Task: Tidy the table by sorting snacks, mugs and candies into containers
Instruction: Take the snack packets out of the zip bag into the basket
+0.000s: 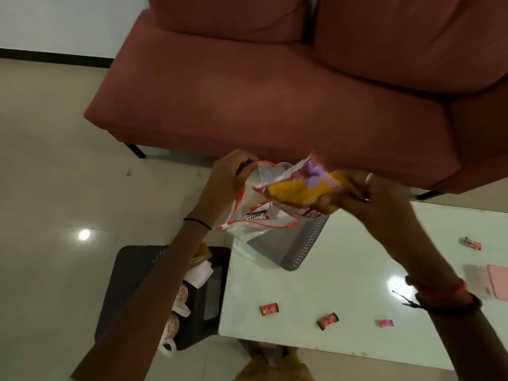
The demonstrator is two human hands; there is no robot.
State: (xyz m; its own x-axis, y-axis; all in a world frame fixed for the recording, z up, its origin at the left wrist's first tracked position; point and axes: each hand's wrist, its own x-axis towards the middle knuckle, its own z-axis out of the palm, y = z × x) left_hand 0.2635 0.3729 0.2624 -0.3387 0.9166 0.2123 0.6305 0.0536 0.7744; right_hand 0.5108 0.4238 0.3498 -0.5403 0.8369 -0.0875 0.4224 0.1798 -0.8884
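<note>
My left hand pinches the red-trimmed rim of a clear zip bag, held up over a grey perforated basket at the table's far left corner. A white salted-snack packet lies inside the bag. My right hand grips a yellow and red snack packet, whose end sits at the bag's open mouth. On the white table lie several wrapped candies: two red candies, a pink candy and a red candy far right.
A black crate on the floor left of the table holds patterned mugs and paper. A pink flat object lies at the table's right edge. A red sofa stands close behind the table.
</note>
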